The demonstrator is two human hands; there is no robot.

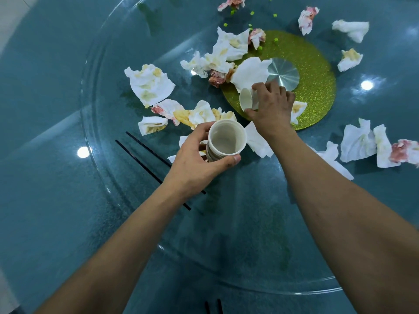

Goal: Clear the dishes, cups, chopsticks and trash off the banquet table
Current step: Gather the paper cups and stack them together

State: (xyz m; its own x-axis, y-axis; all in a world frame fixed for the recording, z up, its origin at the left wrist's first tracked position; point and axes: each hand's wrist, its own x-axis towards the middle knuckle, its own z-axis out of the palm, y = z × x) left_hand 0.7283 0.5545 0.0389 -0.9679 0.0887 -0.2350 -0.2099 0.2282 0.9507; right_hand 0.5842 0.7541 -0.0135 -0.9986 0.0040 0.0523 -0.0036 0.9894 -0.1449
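The cup stack (223, 143) is smooth off-white paper or plastic, cylindrical, with several nested rims showing as ridges below the top lip. It is upright, mouth toward the camera, its inside pale and dry-looking. The left hand (199, 159) grips it, fingers wrapped round the far side and thumb pressed on the near wall, holding it above the glass near the middle of the view.

Just beyond, the right hand (271, 105) grasps a single cup (247, 99) of the same kind, tipped on its side with its round base facing left. Thumb and curled fingers close round its body at the near edge of the green disc (317, 87), a flat glittery circle with a brushed metal hub (284, 73) at its centre.

Both lie under or on a clear glass turntable (108, 177) with a rounded, ridged rim, set on a teal table (45, 98) whose glossy surface reflects ceiling lights.

Crumpled napkins (148, 83) are scattered all round the hands: soft, creased white tissue, many stained yellow, some pink-red. One sits right against the tipped cup, others lie under the right wrist and behind the stack. Two thin black chopsticks (140, 152) lie side by side on the glass, running diagonally beneath the left wrist. Small bright green bits (275, 40) dot the far side of the disc and glass. Two more dark stick ends (213, 307) show at the bottom edge.
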